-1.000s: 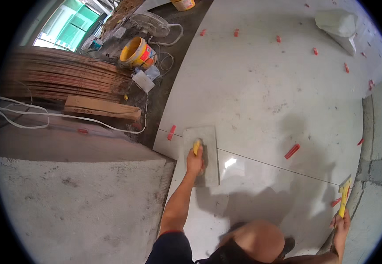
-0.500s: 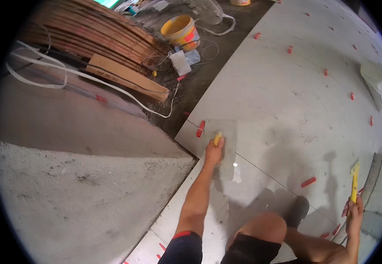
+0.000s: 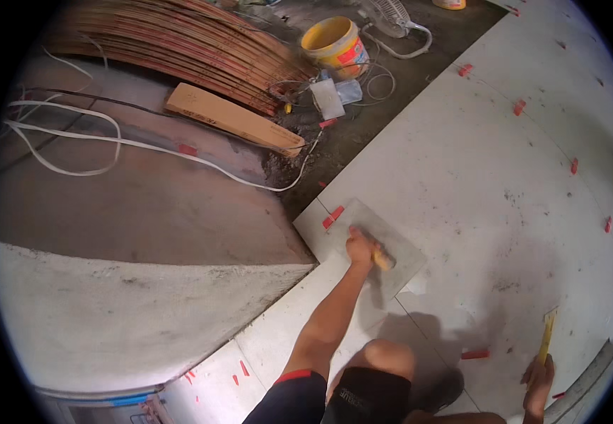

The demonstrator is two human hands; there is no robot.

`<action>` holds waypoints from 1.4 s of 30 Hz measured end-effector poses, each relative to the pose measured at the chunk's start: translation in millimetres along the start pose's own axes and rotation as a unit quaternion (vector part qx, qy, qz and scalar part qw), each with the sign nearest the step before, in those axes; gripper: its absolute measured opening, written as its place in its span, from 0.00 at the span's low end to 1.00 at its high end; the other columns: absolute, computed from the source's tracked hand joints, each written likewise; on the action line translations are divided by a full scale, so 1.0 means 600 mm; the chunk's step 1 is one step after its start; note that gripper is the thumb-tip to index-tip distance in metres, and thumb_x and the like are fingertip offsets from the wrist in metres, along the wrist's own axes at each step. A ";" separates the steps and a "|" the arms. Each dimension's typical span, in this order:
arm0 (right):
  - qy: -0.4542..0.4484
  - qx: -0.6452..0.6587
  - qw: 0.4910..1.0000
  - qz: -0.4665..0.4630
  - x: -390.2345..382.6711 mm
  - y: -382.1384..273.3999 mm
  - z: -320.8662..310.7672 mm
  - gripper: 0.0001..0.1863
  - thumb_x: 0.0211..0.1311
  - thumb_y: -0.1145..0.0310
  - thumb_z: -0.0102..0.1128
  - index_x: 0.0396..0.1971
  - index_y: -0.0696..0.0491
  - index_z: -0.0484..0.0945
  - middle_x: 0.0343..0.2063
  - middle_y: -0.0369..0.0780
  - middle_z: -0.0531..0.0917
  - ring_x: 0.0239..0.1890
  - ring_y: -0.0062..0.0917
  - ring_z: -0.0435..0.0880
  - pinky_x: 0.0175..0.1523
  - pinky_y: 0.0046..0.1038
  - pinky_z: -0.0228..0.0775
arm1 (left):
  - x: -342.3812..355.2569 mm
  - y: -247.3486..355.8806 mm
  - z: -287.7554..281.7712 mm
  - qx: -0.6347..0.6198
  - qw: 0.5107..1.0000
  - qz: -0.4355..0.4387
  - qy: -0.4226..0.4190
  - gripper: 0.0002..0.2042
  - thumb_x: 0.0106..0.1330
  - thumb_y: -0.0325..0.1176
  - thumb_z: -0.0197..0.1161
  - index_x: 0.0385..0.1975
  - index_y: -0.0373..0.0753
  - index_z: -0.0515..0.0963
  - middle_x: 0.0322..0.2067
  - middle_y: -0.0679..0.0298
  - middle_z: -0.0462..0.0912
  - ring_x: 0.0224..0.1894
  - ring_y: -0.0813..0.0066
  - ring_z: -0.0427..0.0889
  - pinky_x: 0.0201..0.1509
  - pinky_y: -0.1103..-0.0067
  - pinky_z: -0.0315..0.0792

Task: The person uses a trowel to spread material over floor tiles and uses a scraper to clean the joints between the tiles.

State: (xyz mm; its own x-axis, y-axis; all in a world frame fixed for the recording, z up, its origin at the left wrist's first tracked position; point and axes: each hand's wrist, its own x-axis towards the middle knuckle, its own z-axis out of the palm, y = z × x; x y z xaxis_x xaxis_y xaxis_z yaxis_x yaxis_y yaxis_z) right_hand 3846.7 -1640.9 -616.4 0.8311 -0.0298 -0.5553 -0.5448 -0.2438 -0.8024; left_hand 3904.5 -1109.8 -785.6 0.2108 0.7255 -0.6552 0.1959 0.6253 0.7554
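My left hand (image 3: 360, 247) is closed around the yellow handle (image 3: 382, 259) of a flat rectangular float (image 3: 399, 239). Its grey plate lies on or just above the pale floor tiles (image 3: 462, 184), askew over a tile joint; I cannot tell whether it touches. One corner of the plate is beside a red tile-levelling wedge (image 3: 333, 217). At the lower right, my right hand (image 3: 538, 387) grips a yellow scraper (image 3: 546, 340) by its lower end, blade upward. Another red wedge (image 3: 474, 354) lies on the tiles between my legs and the scraper.
A rough concrete block (image 3: 144, 311) borders the tiles on the left. Beyond it are a white cable (image 3: 200, 160), a long cardboard box (image 3: 232, 119), stacked brown cartons (image 3: 200, 49), a yellow bucket (image 3: 334, 46) and a fan (image 3: 390, 18). Several red wedges line the joints at right.
The float has turned from upright in the picture to diagonal, its handle now pointing toward lower right. My right hand with the scraper sits lower. The whole view has shifted.
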 end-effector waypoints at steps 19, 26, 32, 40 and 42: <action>0.102 0.006 0.994 0.030 0.056 -0.113 -0.102 0.12 0.71 0.59 0.52 0.34 0.52 0.71 0.23 0.31 0.70 0.25 0.18 0.67 0.31 0.23 0.61 | -0.053 -0.094 -0.061 0.246 0.953 0.164 0.070 0.29 0.73 0.59 0.48 0.43 0.32 0.75 0.28 0.57 0.81 0.29 0.63 0.81 0.34 0.68 0.75; 0.127 0.070 0.988 0.058 0.065 -0.058 -0.102 0.13 0.67 0.64 0.55 0.45 0.56 0.71 0.28 0.36 0.72 0.28 0.24 0.71 0.34 0.26 0.67 | -0.007 -0.014 -0.022 0.296 0.951 0.091 -0.023 0.25 0.74 0.58 0.48 0.38 0.36 0.69 0.16 0.65 0.71 0.16 0.74 0.74 0.16 0.70 0.67; 0.211 0.051 0.976 0.027 0.049 -0.084 -0.128 0.17 0.69 0.60 0.55 0.50 0.56 0.71 0.25 0.33 0.71 0.24 0.18 0.70 0.29 0.23 0.62 | -0.111 -0.129 -0.079 0.355 0.934 0.018 0.023 0.25 0.76 0.54 0.46 0.41 0.32 0.70 0.25 0.55 0.78 0.22 0.62 0.79 0.29 0.67 0.74; 0.262 -0.155 0.952 -0.040 0.089 -0.243 -0.204 0.08 0.68 0.66 0.50 0.41 0.54 0.74 0.24 0.31 0.71 0.21 0.13 0.69 0.24 0.20 0.63 | 0.082 0.026 0.088 0.225 0.972 0.070 -0.004 0.22 0.70 0.52 0.55 0.46 0.36 0.70 0.24 0.63 0.74 0.21 0.69 0.74 0.18 0.74 0.69; 0.264 -0.177 0.948 -0.009 0.137 -0.255 -0.220 0.08 0.66 0.66 0.53 0.40 0.54 0.75 0.23 0.32 0.71 0.20 0.13 0.69 0.23 0.20 0.63 | 0.067 0.022 0.116 0.320 0.938 0.132 -0.003 0.23 0.68 0.50 0.58 0.46 0.34 0.72 0.26 0.60 0.77 0.24 0.64 0.78 0.24 0.69 0.74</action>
State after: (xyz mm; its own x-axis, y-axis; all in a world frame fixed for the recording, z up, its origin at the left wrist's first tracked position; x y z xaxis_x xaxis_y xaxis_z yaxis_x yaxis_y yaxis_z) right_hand 4013.3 -1733.9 -510.4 0.8306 -0.4816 -0.2797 -0.5364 -0.5566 -0.6344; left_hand 3982.3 -1092.3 -802.4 0.3382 0.8283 -0.4467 0.6711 0.1205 0.7316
